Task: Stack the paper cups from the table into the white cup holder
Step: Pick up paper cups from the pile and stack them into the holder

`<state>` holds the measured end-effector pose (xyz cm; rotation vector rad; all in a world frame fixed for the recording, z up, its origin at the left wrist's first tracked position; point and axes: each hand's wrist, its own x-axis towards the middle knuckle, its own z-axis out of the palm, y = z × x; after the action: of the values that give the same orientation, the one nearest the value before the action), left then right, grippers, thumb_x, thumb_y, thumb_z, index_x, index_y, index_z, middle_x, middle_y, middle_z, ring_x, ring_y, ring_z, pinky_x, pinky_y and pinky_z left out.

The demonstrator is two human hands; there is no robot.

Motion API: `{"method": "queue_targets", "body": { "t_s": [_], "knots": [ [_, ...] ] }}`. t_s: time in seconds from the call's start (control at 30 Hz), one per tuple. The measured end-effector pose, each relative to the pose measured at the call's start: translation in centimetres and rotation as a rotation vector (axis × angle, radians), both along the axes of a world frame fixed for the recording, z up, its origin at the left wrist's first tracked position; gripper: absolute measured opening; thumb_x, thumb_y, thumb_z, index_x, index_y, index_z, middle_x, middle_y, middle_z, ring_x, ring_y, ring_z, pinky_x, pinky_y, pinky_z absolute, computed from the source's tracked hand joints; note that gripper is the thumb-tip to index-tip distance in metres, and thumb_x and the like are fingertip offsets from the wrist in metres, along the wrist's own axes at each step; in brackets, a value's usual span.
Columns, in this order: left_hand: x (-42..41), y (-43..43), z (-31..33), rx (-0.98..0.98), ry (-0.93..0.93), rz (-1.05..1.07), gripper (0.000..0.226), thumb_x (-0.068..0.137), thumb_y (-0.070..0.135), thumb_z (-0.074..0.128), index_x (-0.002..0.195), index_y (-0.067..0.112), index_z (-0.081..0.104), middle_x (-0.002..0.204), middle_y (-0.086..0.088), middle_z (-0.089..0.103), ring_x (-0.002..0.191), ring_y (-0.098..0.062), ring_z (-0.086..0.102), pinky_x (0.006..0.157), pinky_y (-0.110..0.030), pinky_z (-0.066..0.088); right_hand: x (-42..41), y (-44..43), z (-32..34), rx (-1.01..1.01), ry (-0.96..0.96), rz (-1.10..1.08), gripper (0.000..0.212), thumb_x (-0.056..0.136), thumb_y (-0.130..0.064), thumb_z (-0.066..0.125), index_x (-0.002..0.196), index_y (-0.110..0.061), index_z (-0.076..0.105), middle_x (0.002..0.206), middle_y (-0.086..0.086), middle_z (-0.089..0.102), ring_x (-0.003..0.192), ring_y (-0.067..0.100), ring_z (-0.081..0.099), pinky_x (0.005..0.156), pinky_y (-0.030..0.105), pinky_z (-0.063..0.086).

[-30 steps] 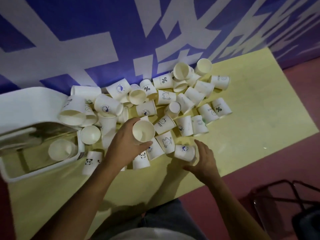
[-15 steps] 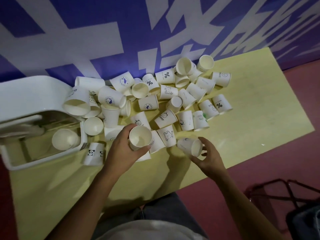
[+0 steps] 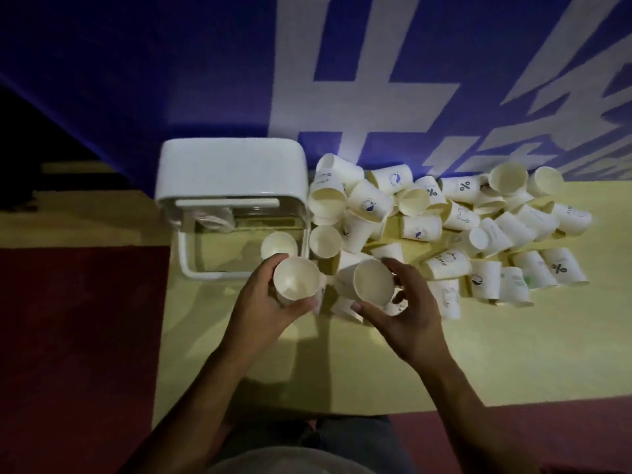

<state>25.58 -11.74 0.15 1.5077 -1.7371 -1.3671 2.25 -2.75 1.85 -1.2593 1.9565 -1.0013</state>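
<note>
- My left hand (image 3: 263, 304) is wrapped round a first cup (image 3: 297, 278) just below the centre of the frame, mouth facing up at me. I guess I'm holding it upright so another cup can drop straight in.
- My right hand (image 3: 403, 313) grips a second cup (image 3: 372, 280) by its sides, right beside the first, with the mouth tipped up and a bit left. They're close, but I can't tell if they touch. Looks like I'm about to nest the two before anything goes in the box.
- Just above my left hand, left of centre, is the white cup holder (image 3: 236, 165), open part toward me. One starter cup (image 3: 278, 244) stands in its lower right corner, so that's probably where the stack goes.
- A lone upright cup (image 3: 325, 241) stands just outside the holder's right wall.
- Further right, the pile of cups (image 3: 444, 220) sprawls across the upper right, mostly on their sides. Loads left, so early days.
- All of it sits on the yellow desk (image 3: 513, 336), with a blue banner (image 3: 171, 80) along the top.
</note>
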Motion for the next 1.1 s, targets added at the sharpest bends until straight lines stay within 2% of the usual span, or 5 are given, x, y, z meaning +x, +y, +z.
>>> {"method": "queue_targets", "body": {
  "t_s": [0.3,0.47,0.77,0.9,1.1],
  "knots": [
    [10.6,-1.0,-1.3,-0.058,-0.008,0.135,0.079,0.069,0.041,0.091,0.137,0.035,0.052,0.136,0.023,0.054,0.125,0.0,0.052,0.097,-0.016,0.045,10.6,-9.4,-3.5,-0.14,0.118,0.122,0.072,0.079,-0.039,0.088,0.138,-0.018,0.053,0.131,-0.01,0.057,0.121,0.009,0.055,0.098,0.03,0.049],
    [13.0,-1.1,-1.9,-0.056,0.0,0.142,0.078,0.071,0.039,0.09,0.138,0.037,0.051,0.138,0.019,0.054,0.125,-0.004,0.053,0.1,-0.029,0.047,11.5,-11.7,-6.7,-0.053,0.323,0.185,0.075,0.075,-0.045,0.087,0.135,-0.013,0.056,0.127,0.005,0.064,0.112,0.026,0.058,0.091,0.043,0.052],
    [12.4,-2.6,-1.8,-0.063,-0.003,0.104,0.077,0.072,0.04,0.09,0.138,0.039,0.049,0.139,0.021,0.053,0.126,-0.005,0.052,0.101,-0.029,0.048,11.8,-13.1,-8.7,0.115,0.36,0.191,0.083,0.069,-0.052,0.087,0.138,-0.018,0.058,0.137,0.004,0.06,0.118,0.032,0.054,0.092,0.051,0.051],
    [9.9,-4.3,-1.1,-0.066,-0.008,0.066,0.079,0.073,0.044,0.089,0.139,0.045,0.045,0.138,0.026,0.051,0.124,-0.003,0.052,0.096,-0.021,0.046,11.8,-12.0,-8.0,0.117,0.294,0.171,0.102,0.071,-0.074,0.07,0.151,-0.017,0.045,0.143,0.005,0.057,0.125,0.026,0.05,0.1,0.042,0.045],
    [4.6,-6.9,-1.0,-0.147,-0.033,-0.022,0.083,0.073,0.051,0.084,0.143,0.03,0.047,0.139,0.016,0.053,0.122,-0.002,0.05,0.097,-0.025,0.048,9.9,-7.8,-6.8,0.052,0.256,-0.038,0.037,0.089,-0.032,0.078,0.119,-0.012,0.07,0.127,0.004,0.066,0.12,0.02,0.057,0.1,0.046,0.051]
  ]
}}
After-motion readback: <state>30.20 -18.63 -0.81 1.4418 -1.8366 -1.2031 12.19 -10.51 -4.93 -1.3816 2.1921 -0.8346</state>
